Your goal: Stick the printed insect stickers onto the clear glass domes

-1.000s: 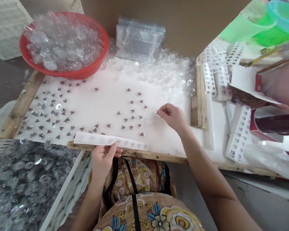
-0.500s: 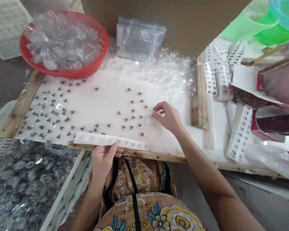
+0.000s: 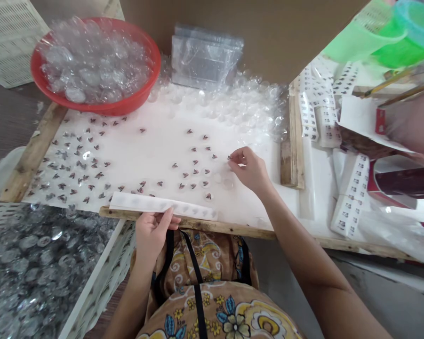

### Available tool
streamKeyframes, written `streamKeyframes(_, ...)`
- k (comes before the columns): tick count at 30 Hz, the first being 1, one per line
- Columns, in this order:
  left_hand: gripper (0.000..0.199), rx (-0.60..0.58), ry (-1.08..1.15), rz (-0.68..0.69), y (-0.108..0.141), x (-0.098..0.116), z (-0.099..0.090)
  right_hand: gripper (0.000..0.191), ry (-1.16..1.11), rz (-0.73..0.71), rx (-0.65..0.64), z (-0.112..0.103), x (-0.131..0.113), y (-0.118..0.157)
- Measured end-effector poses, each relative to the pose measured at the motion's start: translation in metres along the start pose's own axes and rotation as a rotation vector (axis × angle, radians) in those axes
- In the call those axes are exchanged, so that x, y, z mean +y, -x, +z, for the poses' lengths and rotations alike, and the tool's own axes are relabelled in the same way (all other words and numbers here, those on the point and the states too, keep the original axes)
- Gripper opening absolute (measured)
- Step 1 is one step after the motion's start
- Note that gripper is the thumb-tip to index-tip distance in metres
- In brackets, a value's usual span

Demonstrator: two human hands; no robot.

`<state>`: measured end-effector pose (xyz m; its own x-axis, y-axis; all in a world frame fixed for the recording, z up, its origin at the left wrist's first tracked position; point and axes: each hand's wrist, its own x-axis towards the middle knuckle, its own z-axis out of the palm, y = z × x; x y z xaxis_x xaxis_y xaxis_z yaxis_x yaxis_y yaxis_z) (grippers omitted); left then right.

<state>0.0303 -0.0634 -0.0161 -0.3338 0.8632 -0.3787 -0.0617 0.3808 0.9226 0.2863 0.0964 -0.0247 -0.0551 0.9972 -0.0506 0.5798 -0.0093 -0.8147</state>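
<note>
At the table's front edge my left hand pinches a white sticker strip between thumb and fingers. Faint grey marks show through the strip. Over the board, my right hand has thumb and forefinger closed on a small dark sticker, which pokes out at the fingertips. Just below these fingers lie clear round discs without a print. To the left, several discs with a small dark print lie spread over the white board.
A red basin heaped with clear plastic pieces stands at the back left. Loose clear discs pile up near a cardboard box. Wooden battens edge the board. Printed sticker sheets lie at right; a crate of clear pieces sits lower left.
My right hand has moved slightly right and up, its thumb and forefinger now closer together on the sticker. My left hand still holds the strip in the same place.
</note>
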Motion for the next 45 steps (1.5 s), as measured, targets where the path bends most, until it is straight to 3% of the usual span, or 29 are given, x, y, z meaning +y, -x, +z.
streamKeyframes(12,0.024,0.004,-0.018,0.011,0.000,0.004,0.001,0.014,0.117,0.002,0.100,-0.013,0.007,-0.008)
streamKeyframes(14,0.024,0.006,-0.016,0.007,-0.001,0.003,0.001,0.012,0.089,0.040,0.063,-0.015,0.006,-0.008)
streamKeyframes(18,0.024,0.004,-0.017,-0.002,-0.001,0.002,0.001,0.015,0.003,0.138,-0.143,-0.014,0.003,-0.008)
streamKeyframes(22,0.024,0.008,-0.027,0.002,-0.001,0.002,0.001,0.016,0.036,0.142,-0.231,-0.009,-0.006,-0.004)
streamKeyframes(32,0.024,0.008,-0.042,-0.002,-0.001,0.004,0.001,0.012,0.180,0.085,-0.227,-0.002,-0.009,-0.006)
streamKeyframes(45,0.021,0.004,-0.012,0.005,-0.001,0.003,0.001,0.009,0.212,0.141,-0.235,0.000,-0.008,-0.007)
